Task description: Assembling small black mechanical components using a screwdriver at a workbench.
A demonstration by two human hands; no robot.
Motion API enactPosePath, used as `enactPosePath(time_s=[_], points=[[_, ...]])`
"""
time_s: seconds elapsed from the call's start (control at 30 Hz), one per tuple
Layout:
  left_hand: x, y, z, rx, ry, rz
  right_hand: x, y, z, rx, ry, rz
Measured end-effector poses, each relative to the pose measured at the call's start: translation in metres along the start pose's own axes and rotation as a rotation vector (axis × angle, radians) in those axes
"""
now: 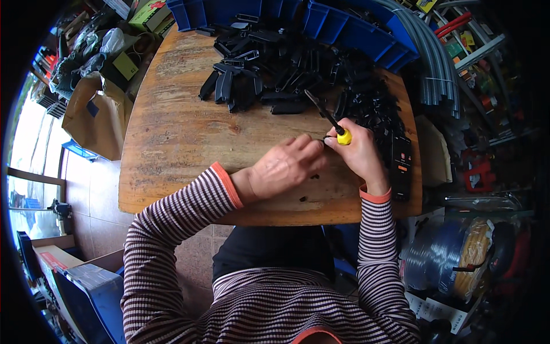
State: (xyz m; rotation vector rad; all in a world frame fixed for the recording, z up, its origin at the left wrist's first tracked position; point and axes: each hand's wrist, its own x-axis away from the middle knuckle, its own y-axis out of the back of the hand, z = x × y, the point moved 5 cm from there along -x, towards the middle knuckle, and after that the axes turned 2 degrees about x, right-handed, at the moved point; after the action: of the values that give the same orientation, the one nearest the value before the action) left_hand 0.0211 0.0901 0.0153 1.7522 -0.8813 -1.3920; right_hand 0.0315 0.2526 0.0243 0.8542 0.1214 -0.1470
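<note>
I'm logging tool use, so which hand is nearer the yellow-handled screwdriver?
Right. The right hand holds the screwdriver by its yellow end; the left hand sits just to its left, fingertips almost meeting the right hand.

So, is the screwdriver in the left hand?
No, the right hand grips the screwdriver by its yellow end, while the left hand only meets it at the fingertips.

Both forearms in from the lower edge, striped sleeves to the wrists. Left hand [283,168] palm down, fingers curled, tips pinched just left of the right grip. Right hand [356,150] fisted, knuckles up, wrist bent inward, thumb meeting the left fingertips.
</note>
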Motion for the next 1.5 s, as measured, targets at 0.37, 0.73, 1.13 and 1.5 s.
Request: enactPosePath(time_s=[0.37, 0.73, 1.13, 1.5], points=[[0.002, 0.005, 0.025, 0.377, 0.447, 0.110, -0.011, 0.004, 0.007, -0.068, 0.047, -0.147], [0.003, 0.024, 0.026, 0.187, -0.042, 0.044, -0.001, -0.007, 0.015, -0.033, 0.094, -0.132], [0.012, -0.005, -0.007, -0.193, -0.195, 0.089, 0.001, -0.018, 0.031, 0.024, 0.232, -0.091], [0.018, -0.003, -0.021, -0.260, -0.211, 0.122, 0.003, -0.023, 0.047, 0.347, 0.455, -0.027]])
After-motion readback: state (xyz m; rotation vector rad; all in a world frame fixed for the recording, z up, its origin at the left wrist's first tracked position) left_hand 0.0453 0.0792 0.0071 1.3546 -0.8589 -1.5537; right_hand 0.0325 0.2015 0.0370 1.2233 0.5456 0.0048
